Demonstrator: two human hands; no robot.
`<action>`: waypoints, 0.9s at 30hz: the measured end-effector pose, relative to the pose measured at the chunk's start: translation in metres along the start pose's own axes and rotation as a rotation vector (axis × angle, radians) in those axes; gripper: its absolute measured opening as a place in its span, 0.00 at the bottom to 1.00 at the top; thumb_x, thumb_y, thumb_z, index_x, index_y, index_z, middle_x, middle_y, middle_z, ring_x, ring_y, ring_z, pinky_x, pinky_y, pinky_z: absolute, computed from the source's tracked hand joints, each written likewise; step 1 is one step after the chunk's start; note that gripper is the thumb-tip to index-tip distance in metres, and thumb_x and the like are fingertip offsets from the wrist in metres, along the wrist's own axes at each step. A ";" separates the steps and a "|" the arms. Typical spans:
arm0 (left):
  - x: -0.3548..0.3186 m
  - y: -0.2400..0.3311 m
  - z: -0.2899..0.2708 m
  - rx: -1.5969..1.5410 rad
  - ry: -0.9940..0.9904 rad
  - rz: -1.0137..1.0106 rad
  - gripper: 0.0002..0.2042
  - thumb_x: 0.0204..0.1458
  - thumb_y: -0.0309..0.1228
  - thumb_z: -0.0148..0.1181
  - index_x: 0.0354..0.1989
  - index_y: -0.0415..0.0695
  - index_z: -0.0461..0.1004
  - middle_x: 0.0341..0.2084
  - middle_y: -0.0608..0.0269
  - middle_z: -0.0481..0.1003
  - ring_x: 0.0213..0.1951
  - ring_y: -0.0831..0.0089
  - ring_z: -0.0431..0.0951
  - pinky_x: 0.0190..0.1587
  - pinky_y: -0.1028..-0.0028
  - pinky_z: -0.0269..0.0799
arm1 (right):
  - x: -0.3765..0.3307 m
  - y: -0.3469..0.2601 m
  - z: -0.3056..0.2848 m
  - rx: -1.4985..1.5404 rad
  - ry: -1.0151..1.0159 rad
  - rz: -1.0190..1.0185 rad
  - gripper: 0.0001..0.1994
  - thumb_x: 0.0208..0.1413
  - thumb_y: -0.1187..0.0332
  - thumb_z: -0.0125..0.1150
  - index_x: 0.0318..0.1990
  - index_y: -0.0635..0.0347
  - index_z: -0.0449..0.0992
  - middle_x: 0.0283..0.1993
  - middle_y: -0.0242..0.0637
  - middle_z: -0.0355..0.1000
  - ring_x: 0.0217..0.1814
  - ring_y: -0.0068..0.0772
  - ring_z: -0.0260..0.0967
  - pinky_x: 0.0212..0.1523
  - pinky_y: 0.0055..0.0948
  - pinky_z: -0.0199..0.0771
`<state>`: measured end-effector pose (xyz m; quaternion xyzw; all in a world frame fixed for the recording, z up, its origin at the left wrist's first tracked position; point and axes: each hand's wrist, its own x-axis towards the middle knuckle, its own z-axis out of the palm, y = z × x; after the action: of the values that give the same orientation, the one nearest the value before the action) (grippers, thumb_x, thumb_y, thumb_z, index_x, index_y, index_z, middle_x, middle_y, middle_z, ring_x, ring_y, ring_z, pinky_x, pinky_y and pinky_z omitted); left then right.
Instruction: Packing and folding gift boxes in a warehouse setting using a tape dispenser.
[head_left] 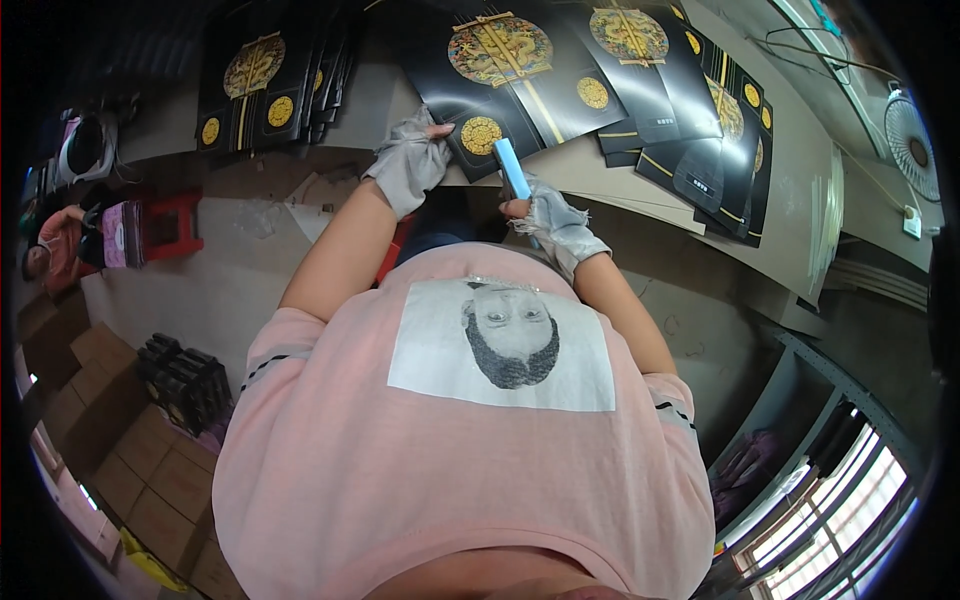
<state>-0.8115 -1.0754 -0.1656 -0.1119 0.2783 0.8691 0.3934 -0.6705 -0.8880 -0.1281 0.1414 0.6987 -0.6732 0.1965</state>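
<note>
My left hand (412, 160), in a worn grey-white glove with bare fingertips, grips the near left edge of a flat black printed sheet (560, 105). The sheet looks like glossy paper or card and bears a large round coloured emblem and smaller gold discs. It lies at the front edge of the table (790, 150). In my right hand (556, 222), gloved the same way, is a light-blue stapler (512, 168). Its far end points up at the sheet's near edge, beside a gold disc. Whether its jaws touch the sheet, I cannot tell.
More black printed sheets lie stacked on the left (255, 95) and fanned out on the right (700, 140). A white fan (910, 145) stands at the far right. Off to the left, another person (62, 235) sits near a red stool (175, 225). Cardboard boxes (150, 480) fill the lower left.
</note>
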 end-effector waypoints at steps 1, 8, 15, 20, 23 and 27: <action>0.000 0.000 -0.002 -0.002 0.001 0.004 0.12 0.50 0.17 0.49 0.44 0.36 0.67 0.40 0.54 0.73 0.44 0.66 0.75 0.51 0.73 0.70 | 0.001 0.003 0.000 -0.003 -0.004 -0.001 0.15 0.42 0.68 0.61 0.37 0.65 0.68 0.26 0.32 0.65 0.28 0.27 0.62 0.31 0.25 0.64; -0.014 0.004 0.034 0.019 0.022 -0.007 0.15 0.49 0.15 0.47 0.46 0.35 0.65 0.42 0.52 0.71 0.45 0.63 0.74 0.53 0.72 0.69 | 0.005 0.017 -0.002 0.071 -0.017 -0.015 0.13 0.43 0.68 0.61 0.37 0.63 0.69 0.27 0.32 0.67 0.28 0.25 0.64 0.30 0.23 0.64; -0.009 0.004 0.028 0.053 0.032 0.006 0.16 0.49 0.14 0.43 0.48 0.33 0.63 0.44 0.48 0.70 0.48 0.58 0.73 0.56 0.66 0.67 | 0.006 0.020 -0.006 -0.054 -0.011 0.012 0.12 0.43 0.69 0.60 0.35 0.63 0.69 0.25 0.31 0.66 0.27 0.24 0.64 0.29 0.22 0.65; -0.007 0.002 0.026 0.007 0.049 -0.034 0.09 0.51 0.19 0.51 0.40 0.38 0.69 0.34 0.59 0.74 0.38 0.69 0.75 0.45 0.78 0.71 | 0.002 0.023 -0.007 -0.038 -0.025 -0.039 0.12 0.41 0.69 0.62 0.33 0.63 0.69 0.25 0.31 0.64 0.29 0.26 0.61 0.31 0.25 0.63; 0.002 0.005 0.016 0.057 0.137 -0.057 0.11 0.49 0.17 0.50 0.41 0.38 0.68 0.36 0.58 0.73 0.40 0.67 0.75 0.48 0.74 0.70 | -0.006 0.010 -0.008 -0.070 0.002 -0.021 0.12 0.39 0.70 0.63 0.30 0.63 0.68 0.26 0.32 0.62 0.30 0.28 0.58 0.33 0.27 0.61; 0.006 -0.002 0.008 0.112 0.071 -0.009 0.12 0.48 0.18 0.50 0.42 0.40 0.68 0.36 0.59 0.73 0.38 0.68 0.75 0.44 0.72 0.73 | -0.009 0.011 -0.015 -0.209 0.042 -0.024 0.10 0.40 0.73 0.62 0.30 0.64 0.68 0.28 0.30 0.61 0.30 0.28 0.57 0.33 0.26 0.60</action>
<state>-0.8141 -1.0659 -0.1628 -0.1216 0.3396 0.8459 0.3927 -0.6590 -0.8723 -0.1338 0.1258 0.7707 -0.5958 0.1876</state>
